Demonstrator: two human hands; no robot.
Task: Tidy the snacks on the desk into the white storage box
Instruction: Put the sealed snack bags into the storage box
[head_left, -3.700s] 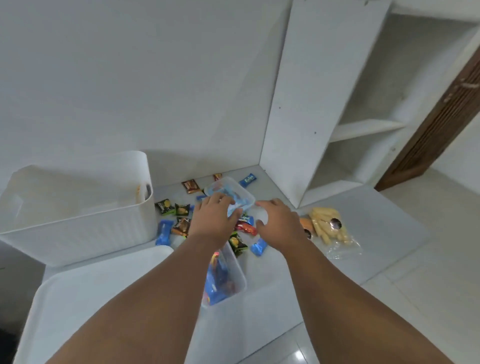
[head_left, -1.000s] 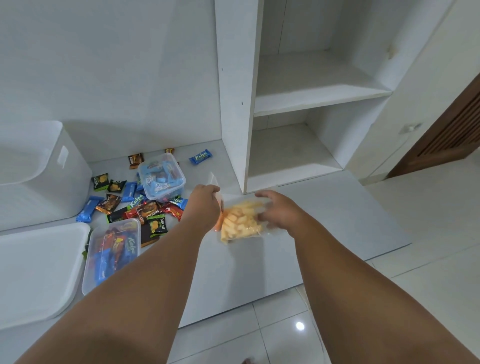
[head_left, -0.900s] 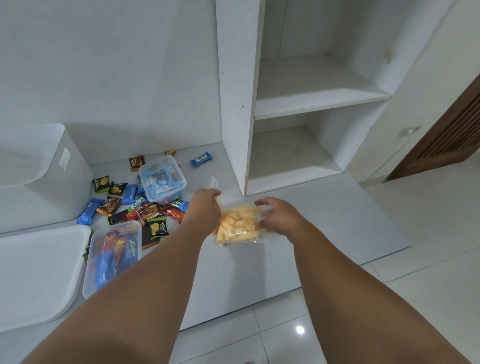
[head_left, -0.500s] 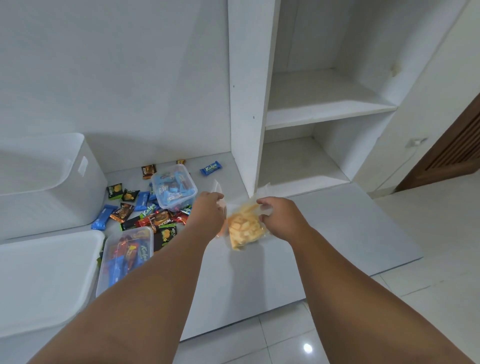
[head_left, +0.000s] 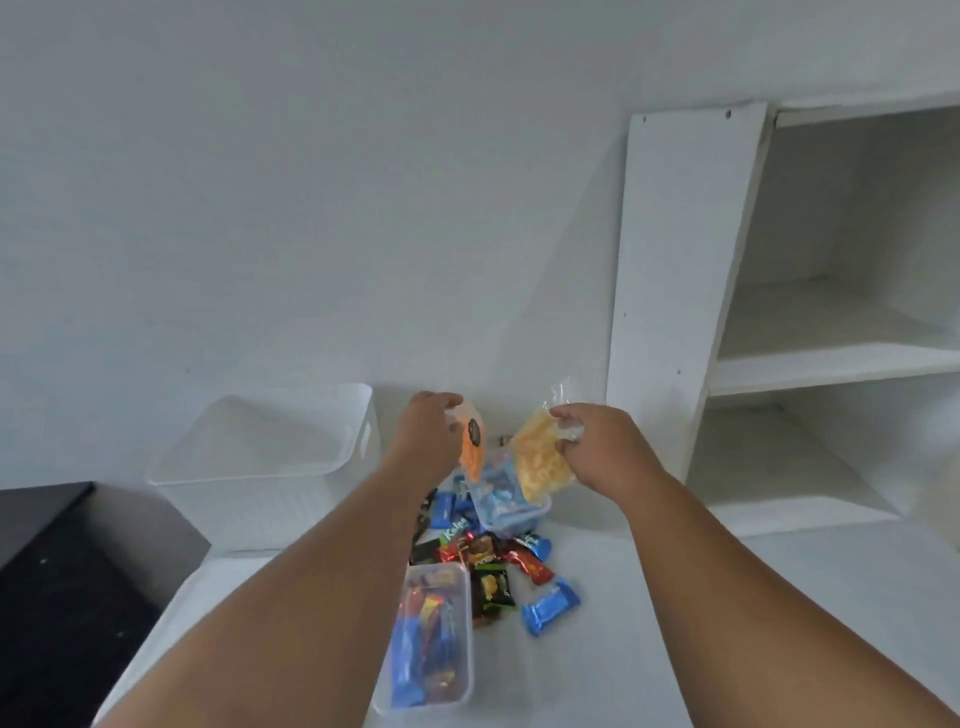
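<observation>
Head view: your left hand (head_left: 434, 434) holds an orange packet (head_left: 472, 452), your right hand (head_left: 597, 441) a yellow snack bag (head_left: 535, 465); the white storage box (head_left: 249, 514) lies mid-left, nearer your left.

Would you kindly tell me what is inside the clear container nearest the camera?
Blue and red-orange wrapped snacks show through the clear container; the left forearm hides part of its left edge.

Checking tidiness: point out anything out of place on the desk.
Loose wrapped snacks lie scattered on the desk beside the white storage box, not in it. Nothing looks spilled or torn.
</observation>
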